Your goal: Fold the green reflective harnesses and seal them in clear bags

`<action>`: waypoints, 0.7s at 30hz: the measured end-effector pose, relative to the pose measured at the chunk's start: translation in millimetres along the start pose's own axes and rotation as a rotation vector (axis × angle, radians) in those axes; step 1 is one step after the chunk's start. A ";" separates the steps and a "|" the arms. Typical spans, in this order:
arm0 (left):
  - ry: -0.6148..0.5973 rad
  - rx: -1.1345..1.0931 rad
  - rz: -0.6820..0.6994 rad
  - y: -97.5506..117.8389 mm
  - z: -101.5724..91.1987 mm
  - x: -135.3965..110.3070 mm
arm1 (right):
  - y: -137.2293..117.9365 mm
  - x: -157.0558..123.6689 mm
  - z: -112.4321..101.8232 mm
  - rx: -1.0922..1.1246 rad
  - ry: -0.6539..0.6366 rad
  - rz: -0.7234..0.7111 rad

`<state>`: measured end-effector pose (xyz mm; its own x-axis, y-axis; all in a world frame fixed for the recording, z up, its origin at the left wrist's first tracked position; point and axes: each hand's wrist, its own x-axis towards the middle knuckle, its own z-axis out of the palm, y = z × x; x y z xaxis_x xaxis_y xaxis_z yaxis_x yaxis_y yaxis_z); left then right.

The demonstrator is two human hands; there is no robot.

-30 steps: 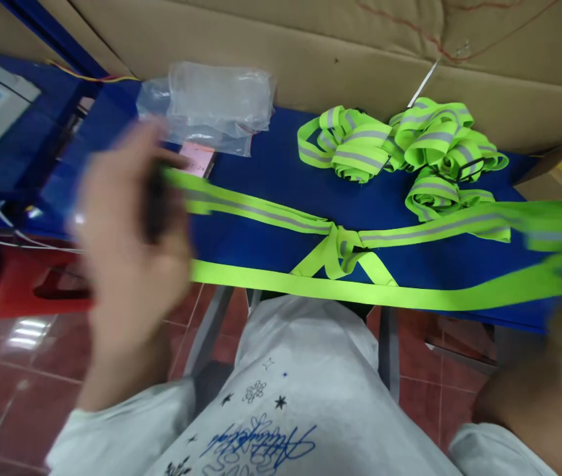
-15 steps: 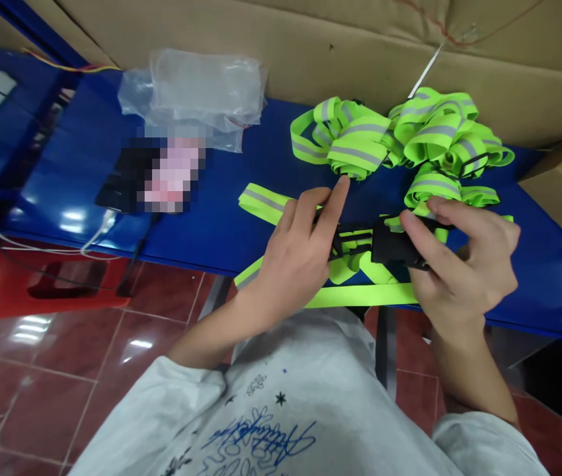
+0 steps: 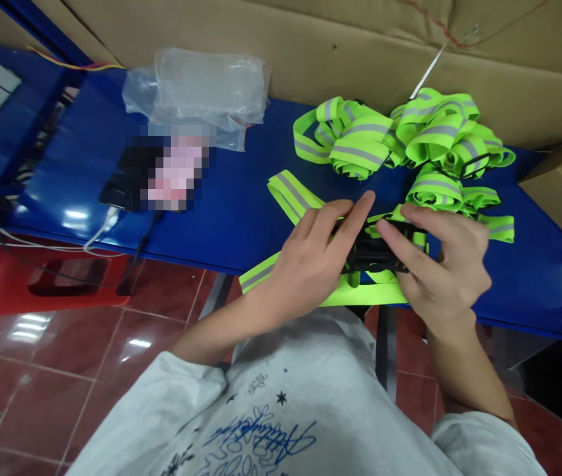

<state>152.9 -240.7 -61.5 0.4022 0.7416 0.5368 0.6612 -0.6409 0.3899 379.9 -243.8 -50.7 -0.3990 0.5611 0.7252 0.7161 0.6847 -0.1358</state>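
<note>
A black plastic buckle (image 3: 376, 254) on a neon yellow-green strap is between my two hands, above the table's front edge. Its left end is gripped by my left hand (image 3: 313, 254), the index finger stretched along the top. My right hand (image 3: 442, 258) pinches the other end between thumb and fingers. The two halves of the buckle sit close together; the fingers partly hide where they meet. Loose ends of the reflective strap (image 3: 293, 195), with a grey stripe, stick out to the left and lie below my hands.
Rolled reflective straps (image 3: 360, 142) and a looser heap of straps (image 3: 440, 132) lie at the back of the blue table (image 3: 241, 218). Clear plastic bags (image 3: 206, 86) and a blurred-out phone (image 3: 174, 172) with cables are on the left. A cardboard box (image 3: 559, 192) stands at right.
My right hand has moved left and my left hand slightly right, bringing the buckle halves together and closing the gap between them. The strap's left end has shifted right.
</note>
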 end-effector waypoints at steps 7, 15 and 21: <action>-0.030 0.031 -0.060 -8.1 -5.1 -0.7 | 5.1 -3.7 -2.4 -0.021 0.053 0.033; -0.098 0.034 0.017 -5.4 -1.9 -5.1 | 0.7 -3.6 1.6 -0.001 -0.056 0.023; -0.095 0.015 0.006 -1.2 1.5 -1.8 | -7.9 2.1 3.5 0.016 -0.104 0.020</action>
<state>152.3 -241.0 -64.1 0.4640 0.7534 0.4660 0.6674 -0.6432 0.3753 371.4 -246.3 -50.5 -0.4424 0.6197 0.6483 0.7156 0.6796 -0.1614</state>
